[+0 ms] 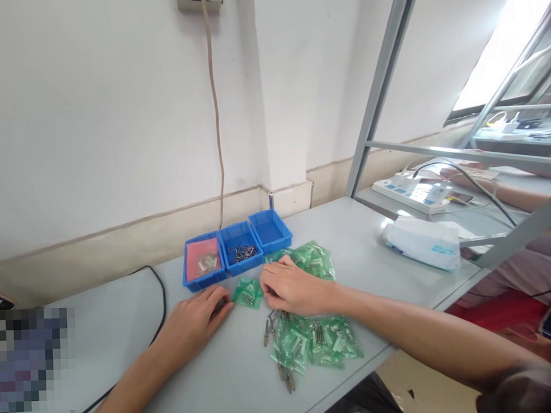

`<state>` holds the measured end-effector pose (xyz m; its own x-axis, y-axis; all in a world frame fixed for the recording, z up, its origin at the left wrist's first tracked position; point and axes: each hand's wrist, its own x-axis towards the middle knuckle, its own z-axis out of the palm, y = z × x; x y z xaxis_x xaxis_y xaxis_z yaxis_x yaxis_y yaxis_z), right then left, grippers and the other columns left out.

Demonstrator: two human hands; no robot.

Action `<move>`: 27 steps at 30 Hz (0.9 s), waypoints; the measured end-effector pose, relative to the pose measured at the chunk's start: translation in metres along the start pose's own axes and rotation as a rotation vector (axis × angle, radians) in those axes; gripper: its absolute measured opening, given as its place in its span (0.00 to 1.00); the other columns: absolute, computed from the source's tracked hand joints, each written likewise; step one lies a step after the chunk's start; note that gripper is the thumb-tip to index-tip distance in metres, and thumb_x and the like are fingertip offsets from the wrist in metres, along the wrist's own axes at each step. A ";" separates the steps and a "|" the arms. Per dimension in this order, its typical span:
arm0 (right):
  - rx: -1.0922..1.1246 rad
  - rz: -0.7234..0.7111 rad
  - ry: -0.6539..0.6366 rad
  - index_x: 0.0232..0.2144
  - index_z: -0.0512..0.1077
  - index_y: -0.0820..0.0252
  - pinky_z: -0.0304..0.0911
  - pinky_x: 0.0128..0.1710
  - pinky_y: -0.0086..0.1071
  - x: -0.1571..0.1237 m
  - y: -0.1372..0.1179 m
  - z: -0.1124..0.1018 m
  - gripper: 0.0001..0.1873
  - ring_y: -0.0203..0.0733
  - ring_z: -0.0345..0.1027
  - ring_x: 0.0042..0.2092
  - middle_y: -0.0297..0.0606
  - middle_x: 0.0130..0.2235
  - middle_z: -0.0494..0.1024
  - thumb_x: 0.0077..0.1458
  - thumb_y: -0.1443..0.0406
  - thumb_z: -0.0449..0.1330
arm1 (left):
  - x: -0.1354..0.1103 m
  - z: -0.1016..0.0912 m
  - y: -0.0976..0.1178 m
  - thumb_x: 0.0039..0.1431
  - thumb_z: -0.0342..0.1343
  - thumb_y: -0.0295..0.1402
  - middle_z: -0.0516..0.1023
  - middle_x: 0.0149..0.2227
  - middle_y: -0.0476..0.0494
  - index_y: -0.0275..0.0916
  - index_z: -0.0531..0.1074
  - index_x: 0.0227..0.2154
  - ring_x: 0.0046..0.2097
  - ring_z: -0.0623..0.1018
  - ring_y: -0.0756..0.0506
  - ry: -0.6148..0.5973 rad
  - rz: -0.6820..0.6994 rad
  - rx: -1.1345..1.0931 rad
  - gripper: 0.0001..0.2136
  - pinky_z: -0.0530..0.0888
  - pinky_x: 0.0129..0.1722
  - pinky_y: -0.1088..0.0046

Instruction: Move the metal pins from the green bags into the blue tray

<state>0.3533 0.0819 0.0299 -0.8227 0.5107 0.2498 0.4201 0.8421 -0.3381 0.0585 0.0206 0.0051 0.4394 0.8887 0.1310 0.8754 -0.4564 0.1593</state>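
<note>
My left hand (193, 322) lies on the grey table (227, 383), fingers curled, their tips at the left edge of a small green plastic bag (246, 292) holding metal pins. My right hand (291, 287) rests just right of that bag, fingers bent down onto the table beside it. What the fingertips pinch is hidden. A heap of green bags with metal pins (319, 343) lies in front of my right wrist, and more green bags (311, 257) lie behind the hand. Loose metal pins (267, 333) lie by the heap.
Three blue trays stand in a row by the wall: the left one (203, 264) with a pink sheet and small parts, the middle one (241, 251) with metal pins, the right one (271, 229). A black cable (158, 289) curves at left. A tissue pack (424, 241), a power strip (413, 191) and another person's arm (496, 187) lie beyond a metal frame.
</note>
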 end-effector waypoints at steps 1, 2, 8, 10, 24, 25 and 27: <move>0.019 0.014 0.022 0.35 0.63 0.58 0.51 0.45 0.38 0.000 -0.001 -0.001 0.06 0.40 0.63 0.38 0.33 0.37 0.73 0.64 0.70 0.58 | 0.000 0.000 0.000 0.78 0.42 0.45 0.79 0.43 0.49 0.46 0.68 0.47 0.40 0.80 0.45 0.000 -0.001 0.000 0.13 0.69 0.37 0.70; 0.037 0.032 0.051 0.36 0.63 0.57 0.51 0.45 0.38 0.001 -0.002 -0.002 0.05 0.39 0.63 0.38 0.33 0.37 0.73 0.66 0.69 0.56 | -0.001 0.000 0.000 0.78 0.42 0.45 0.79 0.43 0.49 0.46 0.68 0.47 0.39 0.80 0.45 0.001 0.000 0.000 0.13 0.69 0.37 0.70; 0.147 0.133 0.219 0.44 0.62 0.56 0.53 0.45 0.39 0.002 -0.004 -0.008 0.08 0.41 0.64 0.37 0.33 0.39 0.73 0.74 0.69 0.44 | -0.002 -0.001 0.002 0.78 0.42 0.46 0.79 0.43 0.49 0.46 0.69 0.46 0.38 0.80 0.45 0.012 0.001 -0.003 0.14 0.70 0.37 0.70; 0.150 0.140 0.273 0.46 0.63 0.55 0.55 0.46 0.39 0.002 -0.002 -0.009 0.11 0.42 0.65 0.39 0.35 0.42 0.73 0.74 0.71 0.42 | -0.002 -0.001 0.002 0.78 0.42 0.46 0.79 0.43 0.48 0.47 0.69 0.47 0.39 0.80 0.45 0.016 0.006 -0.005 0.13 0.70 0.38 0.70; 0.176 0.023 0.456 0.49 0.75 0.53 0.62 0.50 0.39 0.002 -0.002 -0.005 0.11 0.44 0.73 0.48 0.38 0.48 0.81 0.71 0.70 0.55 | -0.001 -0.003 0.004 0.77 0.43 0.45 0.80 0.43 0.48 0.47 0.70 0.47 0.40 0.81 0.44 -0.003 -0.014 -0.003 0.13 0.71 0.37 0.69; 0.169 0.017 0.456 0.49 0.75 0.53 0.63 0.50 0.40 0.002 -0.001 -0.006 0.10 0.45 0.73 0.48 0.38 0.48 0.81 0.72 0.69 0.55 | -0.001 -0.003 0.004 0.77 0.43 0.45 0.80 0.43 0.48 0.47 0.70 0.47 0.40 0.81 0.44 -0.004 -0.012 -0.005 0.13 0.71 0.38 0.69; 0.164 0.009 0.457 0.48 0.76 0.53 0.63 0.51 0.40 0.002 -0.001 -0.006 0.10 0.45 0.73 0.47 0.39 0.48 0.82 0.73 0.67 0.55 | -0.001 -0.002 0.003 0.77 0.43 0.45 0.80 0.44 0.48 0.47 0.69 0.47 0.40 0.81 0.44 0.000 -0.006 -0.009 0.13 0.70 0.38 0.69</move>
<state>0.3532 0.0832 0.0366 -0.5514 0.5730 0.6063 0.3305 0.8174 -0.4718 0.0606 0.0182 0.0071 0.4340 0.8916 0.1295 0.8763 -0.4511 0.1689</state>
